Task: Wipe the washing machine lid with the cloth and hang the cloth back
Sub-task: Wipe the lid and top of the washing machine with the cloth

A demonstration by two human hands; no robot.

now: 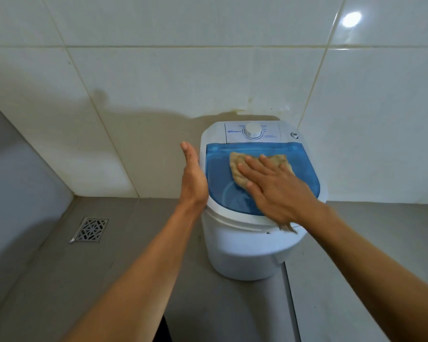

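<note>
A small white washing machine (245,253) stands on the floor against the tiled wall. Its translucent blue lid (219,178) is closed, and a white dial (253,130) sits on the panel behind it. A tan cloth (237,166) lies flat on the lid. My right hand (274,188) presses down on the cloth with fingers spread, and a frayed corner of the cloth hangs out under my wrist at the front rim. My left hand (194,178) is flat and upright, its palm against the machine's left side, holding nothing.
White wall tiles (158,82) rise right behind the machine. A metal floor drain (90,229) sits in the grey floor to the left. A grey wall or panel (15,174) closes the left side. A floor seam (292,304) runs toward me under the machine's right.
</note>
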